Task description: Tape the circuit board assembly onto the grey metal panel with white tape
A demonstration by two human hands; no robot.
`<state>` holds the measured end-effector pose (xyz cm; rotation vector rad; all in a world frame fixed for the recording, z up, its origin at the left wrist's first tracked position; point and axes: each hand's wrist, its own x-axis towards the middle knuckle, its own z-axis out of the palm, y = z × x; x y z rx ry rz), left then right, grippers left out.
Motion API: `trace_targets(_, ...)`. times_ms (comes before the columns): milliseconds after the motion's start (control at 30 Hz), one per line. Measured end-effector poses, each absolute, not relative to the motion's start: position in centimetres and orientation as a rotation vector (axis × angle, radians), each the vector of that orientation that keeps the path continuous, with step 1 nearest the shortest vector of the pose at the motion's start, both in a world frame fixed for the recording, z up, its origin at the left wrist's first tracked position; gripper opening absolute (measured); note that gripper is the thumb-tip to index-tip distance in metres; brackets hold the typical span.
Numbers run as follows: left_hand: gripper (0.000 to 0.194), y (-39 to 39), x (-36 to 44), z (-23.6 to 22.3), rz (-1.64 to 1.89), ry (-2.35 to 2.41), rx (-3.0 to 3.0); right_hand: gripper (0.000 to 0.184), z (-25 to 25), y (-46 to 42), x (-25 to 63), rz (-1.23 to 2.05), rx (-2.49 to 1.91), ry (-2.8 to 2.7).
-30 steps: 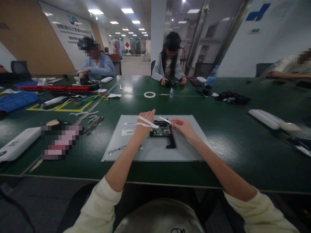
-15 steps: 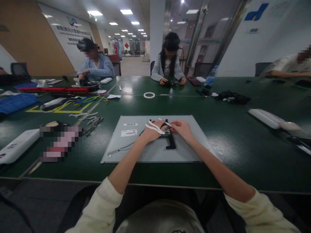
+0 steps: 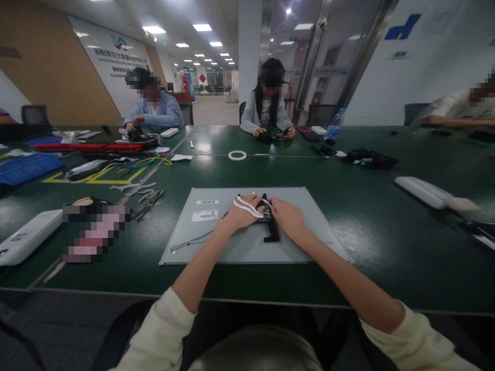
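A black frame-like part (image 3: 273, 230) with a small metallic middle lies on a light grey panel (image 3: 309, 206). My left hand (image 3: 246, 210) is closed over its left side, palm down, hiding much of it. White narrow strips (image 3: 247, 205) run across the back of that hand toward the right. At the part's upper right, my right hand (image 3: 288, 216) has its fingers pinched together by the end of a strip; the fingertips are partly hidden. A thin grey cable (image 3: 193, 240) trails from the part to the panel's lower left.
White tape roll (image 3: 237, 155) lies beyond the panel. To the left are pliers (image 3: 149, 204), a white device (image 3: 31, 237) and a blue tray (image 3: 29, 167). Another white device (image 3: 419, 191) is at right. Two people (image 3: 266, 103) sit opposite, another at far right.
My right hand has moved slightly left and its fingers have closed in nearer the left hand. My left hand stays over the black part. The view has tilted slightly.
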<state>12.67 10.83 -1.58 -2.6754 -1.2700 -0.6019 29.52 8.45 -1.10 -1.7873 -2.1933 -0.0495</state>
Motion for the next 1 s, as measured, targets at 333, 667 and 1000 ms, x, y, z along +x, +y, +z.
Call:
trace_targets(333,0.035,10.6,12.6,-1.8,-0.640,-1.239,-2.618,0.039,0.1,7.3,30.2,-0.206,-1.767,-2.226)
trace_targets(667,0.036,9.0,13.1,0.2,-0.853,-1.362,-2.404,0.047,1.9,6.6,29.4,0.557,-1.369,-1.964)
trace_targets(1000,0.031,8.6,12.9,0.4,-0.824,-1.454,-2.373,0.021,2.0,6.1,28.8,0.457,-1.105,-2.114)
